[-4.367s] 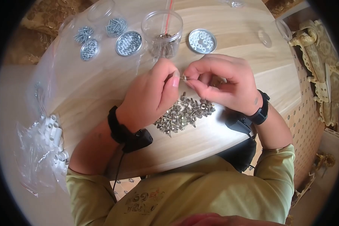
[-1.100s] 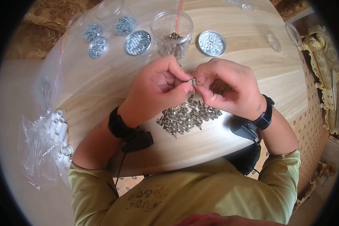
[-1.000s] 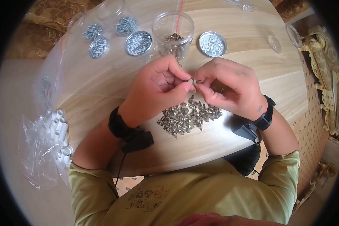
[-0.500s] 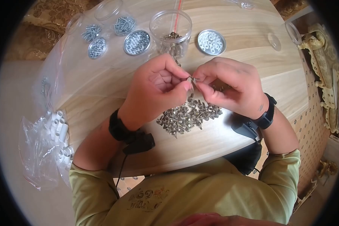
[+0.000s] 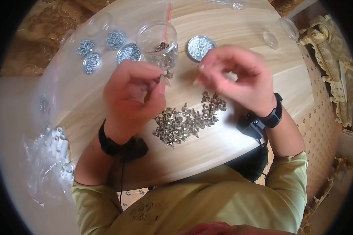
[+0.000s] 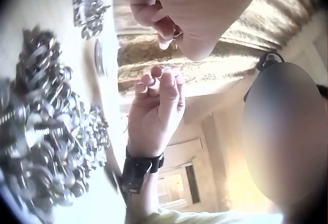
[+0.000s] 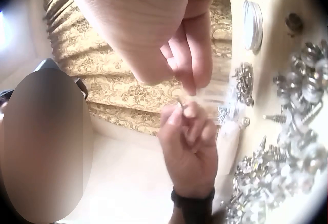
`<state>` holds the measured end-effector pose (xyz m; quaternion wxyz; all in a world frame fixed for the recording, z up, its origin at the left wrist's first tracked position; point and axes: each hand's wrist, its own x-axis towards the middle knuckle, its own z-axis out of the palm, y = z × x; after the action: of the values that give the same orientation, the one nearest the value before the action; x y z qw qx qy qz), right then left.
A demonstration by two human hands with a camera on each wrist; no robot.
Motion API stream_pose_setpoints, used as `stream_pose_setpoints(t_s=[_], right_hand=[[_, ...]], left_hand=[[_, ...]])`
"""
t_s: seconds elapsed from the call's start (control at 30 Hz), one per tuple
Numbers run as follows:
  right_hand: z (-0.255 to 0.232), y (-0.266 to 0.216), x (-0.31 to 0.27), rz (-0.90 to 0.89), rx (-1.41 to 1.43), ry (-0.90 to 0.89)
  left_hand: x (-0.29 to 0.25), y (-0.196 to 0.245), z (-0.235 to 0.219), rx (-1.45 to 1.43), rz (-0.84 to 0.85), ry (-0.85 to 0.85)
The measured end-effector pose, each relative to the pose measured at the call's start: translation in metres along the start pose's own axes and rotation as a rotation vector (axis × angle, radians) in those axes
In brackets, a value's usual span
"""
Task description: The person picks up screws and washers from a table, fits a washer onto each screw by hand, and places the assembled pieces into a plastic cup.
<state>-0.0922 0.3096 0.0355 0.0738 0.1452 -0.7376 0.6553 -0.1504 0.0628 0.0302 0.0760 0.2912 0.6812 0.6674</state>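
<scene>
My left hand (image 5: pixel 131 100) is raised over the table, its thumb and forefinger pinching a small screw (image 6: pixel 177 35) that mostly hides behind the fingertips. To the right, my right hand (image 5: pixel 243 80), blurred in the head view, stands apart from it with thumb and fingers loosely bent. Nothing shows between those fingers in the right wrist view. Below both hands spreads a heap of brownish metal screws with washers (image 5: pixel 182 123). One loose screw (image 5: pixel 169 74) lies just beyond the left fingertips, close to a clear plastic jar (image 5: pixel 175 49) partly filled with similar screws.
A round dish (image 5: pixel 189 53) of small white rings stands behind my right hand. Silvery screws (image 5: pixel 116 39) and a dish of short metal pieces (image 5: pixel 129 53), partly behind the left hand, are at the back left. White tubes (image 5: pixel 59 145) and clear plastic wrap (image 5: pixel 41 168) lie at the left.
Both hands met at the fingertips over a small screw; now they have parted, the left moving left with the screw, the right staying to the right. The head view has shifted.
</scene>
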Motion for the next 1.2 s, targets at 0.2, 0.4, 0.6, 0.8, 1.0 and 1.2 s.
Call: stream_pose_setpoints(t_s=[0.2, 0.4, 0.6, 0.8, 1.0, 1.2], right_hand=[[-0.02, 0.013, 0.016, 0.005, -0.358, 0.218], [-0.008, 0.017, 0.02, -0.257, -0.582, -0.103], [0.027, 0.029, 0.02, -0.239, -0.665, -0.204], [0.017, 0.031, 0.018, -0.152, -0.698, -0.223], [0.017, 0.03, 0.016, -0.268, -0.591, -0.133], [0.014, 0.007, 0.008, -0.156, -0.454, -0.164]], left_hand=[[0.029, 0.006, -0.008, 0.273, 0.349, 0.127], [0.039, 0.01, -0.007, 0.403, 0.266, 0.204], [0.034, -0.003, -0.005, 0.271, 0.442, 0.305], [0.01, -0.017, -0.002, 0.278, 0.601, 0.088], [-0.007, -0.017, 0.007, 0.15, 0.182, -0.035], [-0.012, -0.008, 0.012, -0.132, -0.304, -0.247]])
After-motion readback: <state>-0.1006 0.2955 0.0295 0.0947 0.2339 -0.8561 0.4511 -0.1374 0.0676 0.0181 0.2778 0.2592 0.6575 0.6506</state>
